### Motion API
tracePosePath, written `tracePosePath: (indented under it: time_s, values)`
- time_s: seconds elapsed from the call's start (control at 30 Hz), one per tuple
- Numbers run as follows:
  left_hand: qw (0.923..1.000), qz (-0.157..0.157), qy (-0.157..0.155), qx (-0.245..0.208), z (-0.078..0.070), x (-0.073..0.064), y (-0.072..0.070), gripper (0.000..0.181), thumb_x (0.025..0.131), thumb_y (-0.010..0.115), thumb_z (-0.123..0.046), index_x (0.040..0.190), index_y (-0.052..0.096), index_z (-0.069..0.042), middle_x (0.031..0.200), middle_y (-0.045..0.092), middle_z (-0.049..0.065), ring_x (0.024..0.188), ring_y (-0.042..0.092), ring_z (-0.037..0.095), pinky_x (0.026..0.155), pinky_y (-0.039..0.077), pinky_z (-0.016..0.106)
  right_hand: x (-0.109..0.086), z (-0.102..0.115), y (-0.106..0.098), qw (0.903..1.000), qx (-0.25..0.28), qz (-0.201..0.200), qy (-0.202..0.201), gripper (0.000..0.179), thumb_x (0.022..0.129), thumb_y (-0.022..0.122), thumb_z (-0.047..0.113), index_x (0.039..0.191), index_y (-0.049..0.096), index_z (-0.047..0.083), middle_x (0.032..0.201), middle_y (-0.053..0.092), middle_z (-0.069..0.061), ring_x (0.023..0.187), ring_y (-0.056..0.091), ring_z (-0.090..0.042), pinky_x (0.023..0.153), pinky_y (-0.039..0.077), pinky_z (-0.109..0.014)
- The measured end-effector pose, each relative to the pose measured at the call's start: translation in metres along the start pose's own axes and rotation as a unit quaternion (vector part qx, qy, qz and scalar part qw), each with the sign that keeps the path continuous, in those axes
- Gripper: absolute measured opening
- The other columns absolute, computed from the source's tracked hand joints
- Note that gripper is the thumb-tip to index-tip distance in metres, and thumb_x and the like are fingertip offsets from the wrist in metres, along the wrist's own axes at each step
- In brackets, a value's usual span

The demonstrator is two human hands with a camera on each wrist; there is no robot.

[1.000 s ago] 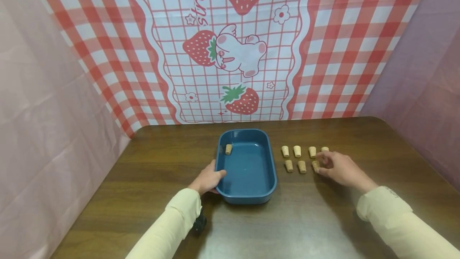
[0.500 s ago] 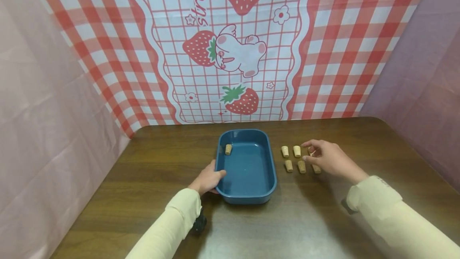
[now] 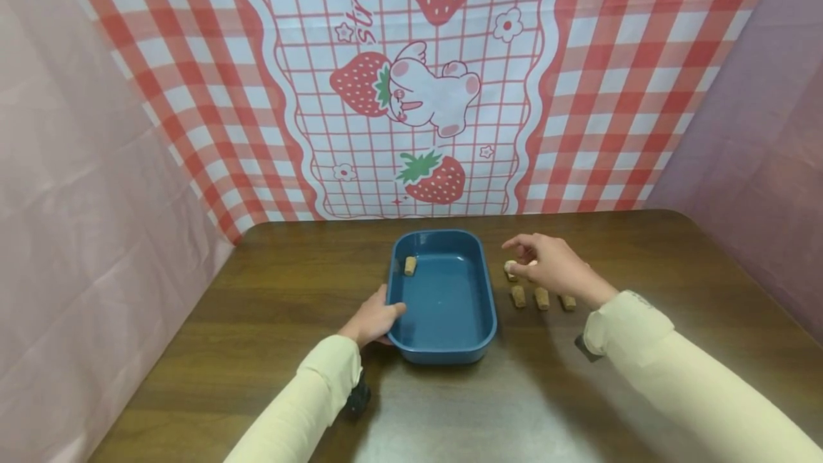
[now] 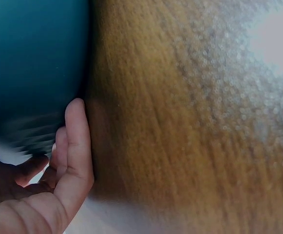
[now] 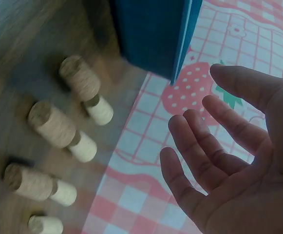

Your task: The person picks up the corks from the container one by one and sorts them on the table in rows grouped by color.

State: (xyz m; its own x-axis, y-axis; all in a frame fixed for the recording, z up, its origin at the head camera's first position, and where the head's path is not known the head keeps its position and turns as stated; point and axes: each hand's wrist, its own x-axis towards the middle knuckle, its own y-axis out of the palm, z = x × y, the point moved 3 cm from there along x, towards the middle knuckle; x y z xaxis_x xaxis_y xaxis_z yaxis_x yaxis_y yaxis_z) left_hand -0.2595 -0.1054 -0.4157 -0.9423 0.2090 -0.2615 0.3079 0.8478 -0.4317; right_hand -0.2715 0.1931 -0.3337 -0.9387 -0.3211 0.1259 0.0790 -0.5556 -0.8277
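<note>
A deep blue tray (image 3: 440, 302) sits on the table, one cork stopper (image 3: 410, 266) lying inside near its far left corner. My left hand (image 3: 373, 316) grips the tray's left side, thumb over the rim and fingers against the outer wall (image 4: 34, 58). Right of the tray, my right hand (image 3: 556, 266) hovers above two rows of corks, fingers loosely bent. The right wrist view shows nothing in that hand (image 5: 229, 151). Three darker corks (image 3: 542, 299) form the near row; behind them are paler corks (image 5: 100, 111), partly hidden by the hand in the head view.
The brown wooden table (image 3: 276, 284) has a rounded far right corner. A red-and-white strawberry cloth (image 3: 431, 127) hangs behind it. Plain pinkish cloths hang at the left (image 3: 96, 198) and right (image 3: 752, 163).
My right hand has moved left over the corks, from the right end of the rows toward the tray. My left hand and the tray have stayed in place.
</note>
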Motion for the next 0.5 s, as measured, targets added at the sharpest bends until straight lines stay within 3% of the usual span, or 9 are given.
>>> tracePosePath:
  time_s: [0.2, 0.5]
  values:
    - [1.0, 0.003, 0.002, -0.005, 0.0, 0.0, 0.0, 0.058, 0.1, 0.051, -0.015, 0.151, 0.031, 0.005, 0.14, 0.047, 0.034, 0.107, 0.063, 0.041, 0.068, 0.063, 0.048, 0.012, 0.011, 0.007, 0.9999, 0.01, 0.011, 0.001, 0.035, 0.096, 0.07, 0.016, 0.127, 0.064, 0.0, 0.109, 0.066, -0.017, 0.099, 0.062, -0.03, 0.085, 0.056, -0.05]
    - [1.0, 0.002, 0.0, -0.008, 0.0, 0.0, 0.0, 0.057, 0.1, 0.051, -0.014, 0.15, 0.031, 0.006, 0.14, 0.047, 0.035, 0.108, 0.063, 0.042, 0.069, 0.064, 0.048, 0.035, 0.032, 0.019, 0.9992, 0.026, 0.028, 0.008, 0.037, 0.097, 0.07, 0.019, 0.13, 0.065, 0.002, 0.11, 0.064, -0.014, 0.1, 0.059, -0.028, 0.083, 0.055, -0.045]
